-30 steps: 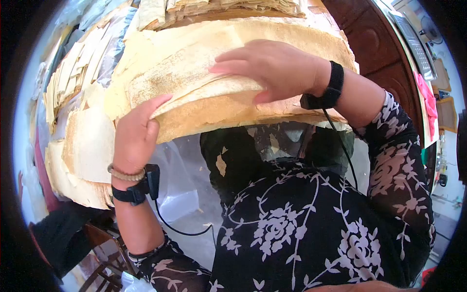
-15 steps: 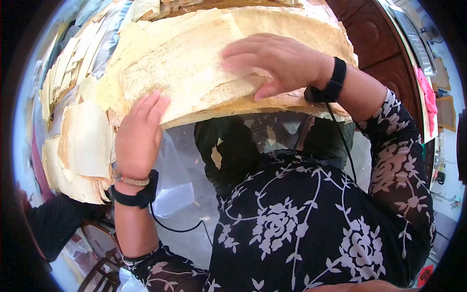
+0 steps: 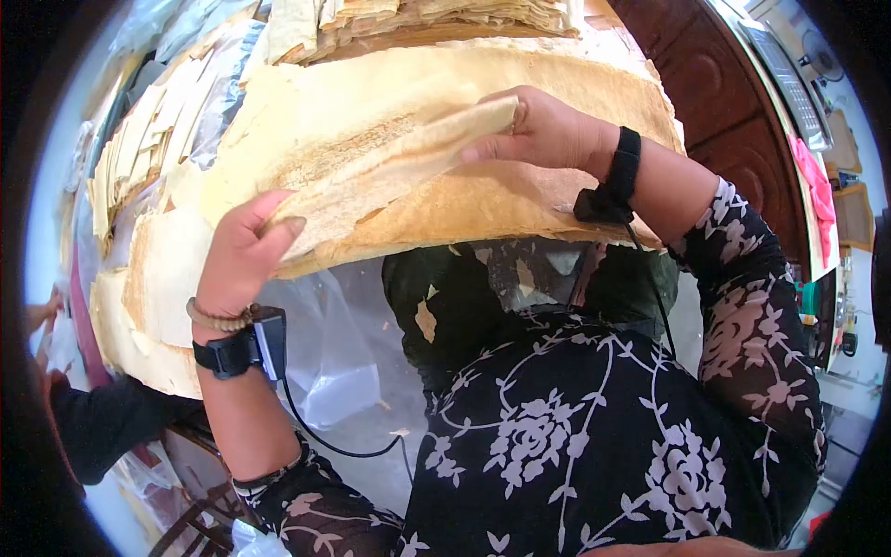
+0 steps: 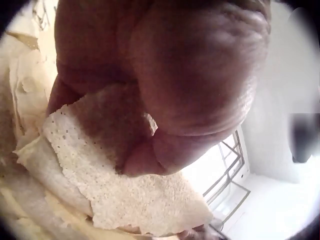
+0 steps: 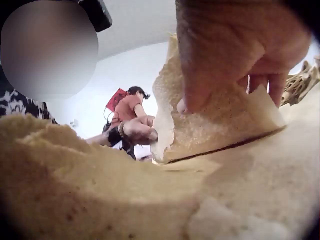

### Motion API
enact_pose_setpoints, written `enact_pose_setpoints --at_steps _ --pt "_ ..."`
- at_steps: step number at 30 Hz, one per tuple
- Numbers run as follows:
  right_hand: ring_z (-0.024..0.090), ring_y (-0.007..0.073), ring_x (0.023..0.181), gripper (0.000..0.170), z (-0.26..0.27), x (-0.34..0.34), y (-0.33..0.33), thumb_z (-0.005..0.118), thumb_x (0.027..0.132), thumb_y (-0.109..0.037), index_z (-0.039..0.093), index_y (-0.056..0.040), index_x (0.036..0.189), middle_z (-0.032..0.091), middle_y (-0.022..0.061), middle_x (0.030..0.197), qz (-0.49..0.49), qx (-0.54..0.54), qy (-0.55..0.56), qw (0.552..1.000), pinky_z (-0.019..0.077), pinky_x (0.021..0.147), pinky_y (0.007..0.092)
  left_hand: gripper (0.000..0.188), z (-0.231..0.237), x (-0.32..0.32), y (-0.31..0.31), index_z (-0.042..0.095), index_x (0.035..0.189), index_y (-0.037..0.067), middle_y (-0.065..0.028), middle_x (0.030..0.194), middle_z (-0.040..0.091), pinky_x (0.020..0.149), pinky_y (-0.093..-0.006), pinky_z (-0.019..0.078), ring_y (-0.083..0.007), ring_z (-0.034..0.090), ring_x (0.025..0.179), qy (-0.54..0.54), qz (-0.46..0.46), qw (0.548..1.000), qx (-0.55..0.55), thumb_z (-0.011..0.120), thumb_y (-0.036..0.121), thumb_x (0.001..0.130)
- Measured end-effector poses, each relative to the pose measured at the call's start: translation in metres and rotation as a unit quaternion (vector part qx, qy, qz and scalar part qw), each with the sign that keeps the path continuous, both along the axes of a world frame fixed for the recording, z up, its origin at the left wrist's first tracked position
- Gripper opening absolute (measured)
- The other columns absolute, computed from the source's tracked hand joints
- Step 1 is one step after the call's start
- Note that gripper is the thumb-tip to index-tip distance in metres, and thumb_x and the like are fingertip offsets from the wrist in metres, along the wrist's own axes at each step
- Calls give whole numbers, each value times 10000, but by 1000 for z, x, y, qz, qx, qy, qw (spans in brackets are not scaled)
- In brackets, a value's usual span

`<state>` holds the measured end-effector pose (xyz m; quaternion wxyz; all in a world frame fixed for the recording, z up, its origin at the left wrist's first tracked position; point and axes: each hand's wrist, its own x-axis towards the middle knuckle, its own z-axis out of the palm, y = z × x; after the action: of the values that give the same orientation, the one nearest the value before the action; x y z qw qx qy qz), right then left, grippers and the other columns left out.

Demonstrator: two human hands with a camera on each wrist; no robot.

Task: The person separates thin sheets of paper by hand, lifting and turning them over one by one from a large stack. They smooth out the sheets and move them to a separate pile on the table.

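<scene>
A long pale, speckled strip [image 3: 390, 162] is raised at a slant over a wide tan sheet [image 3: 464, 209]. My left hand [image 3: 243, 251] pinches its left end, thumb on top. At the other end my right hand [image 3: 557, 130] grips the strip between thumb and fingers. In the left wrist view the thumb of my left hand [image 4: 160, 75] presses on the rough, pitted piece [image 4: 135, 200]. In the right wrist view my right hand [image 5: 240, 55] holds the strip [image 5: 215, 125] upright above the sheet, its lower edge dark.
Behind the sheet lies a stack of layered sheets [image 3: 445, 17]. More strips [image 3: 153, 125] and pale sheets [image 3: 172, 269] are at the left. A dark wooden panel [image 3: 710, 93] stands at the right. Another person [image 5: 129, 107] shows in the right wrist view.
Both hands were lying or moving over the sheets with fingers extended; now they grip the two ends of the strip, which has come up off the surface.
</scene>
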<state>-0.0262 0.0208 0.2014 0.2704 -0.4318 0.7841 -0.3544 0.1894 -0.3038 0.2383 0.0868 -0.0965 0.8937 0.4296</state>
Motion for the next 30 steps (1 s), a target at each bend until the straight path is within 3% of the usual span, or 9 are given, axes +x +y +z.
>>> enact_pose_setpoints --at_steps 2,5,10,16,18,25,27,28,30 --pt "666 139 990 430 2 3 -5 789 895 -325 711 -41 1207 746 33 1096 -37 -19 -50 998 526 905 317 388 -10 -2 -14 616 1289 -24 -61 1161 705 916 -298 500 -156 655 1033 36 73 974 209 665 71 916" --pt "658 138 941 491 -3 -6 -11 789 892 -394 715 28 1132 741 70 1041 -92 -27 -93 991 526 855 303 540 -25 8 -14 537 1378 -28 -86 1278 655 1029 -302 456 -176 618 1164 109 100 935 322 723 82 883" --pt "680 185 874 620 -3 -2 -16 812 848 -477 716 101 1050 740 127 953 -113 -75 -120 984 536 802 319 659 -32 20 0 469 1438 -14 -96 1344 614 1088 -340 416 -205 568 1255 165 42 938 302 761 96 857" --pt "680 187 873 613 4 -3 -18 811 846 -477 722 95 1049 739 131 956 -134 -38 -129 982 534 798 323 699 -48 13 14 454 1433 -21 -117 1386 576 1091 -356 410 -217 533 1278 150 134 965 170 803 178 861" --pt "677 183 863 610 7 -4 -19 800 857 -476 723 101 1038 738 128 948 -148 6 -53 988 530 789 328 622 -50 9 20 473 1411 -22 -114 1348 600 1067 -338 426 -199 559 1228 161 185 964 103 771 179 903" --pt "614 130 825 549 7 -4 -27 761 894 -457 742 74 1032 735 62 914 -141 2 -96 985 506 783 309 575 -44 -11 34 504 1398 -23 -112 1339 604 1054 -323 430 -192 562 1211 172 232 941 178 743 217 934" --pt "705 296 819 633 -8 -7 -28 713 876 -568 749 57 969 739 206 892 -158 9 14 987 534 768 391 598 -45 -17 43 489 1421 -31 -148 1351 610 1064 -338 430 -221 565 1246 221 273 934 63 735 215 934" --pt "705 296 819 633 -14 -10 -26 713 876 -568 749 57 969 739 206 892 -158 9 13 987 534 768 391 598 -49 -21 42 489 1421 -31 -148 1351 610 1064 -338 430 -221 565 1246 221 273 934 63 735 215 934" --pt "694 381 846 623 -15 -9 -28 652 898 -588 752 24 952 713 247 894 -158 56 112 979 534 785 437 629 -58 -28 38 471 1448 -13 -193 1353 618 1064 -355 438 -266 586 1255 285 278 904 -155 734 231 931"
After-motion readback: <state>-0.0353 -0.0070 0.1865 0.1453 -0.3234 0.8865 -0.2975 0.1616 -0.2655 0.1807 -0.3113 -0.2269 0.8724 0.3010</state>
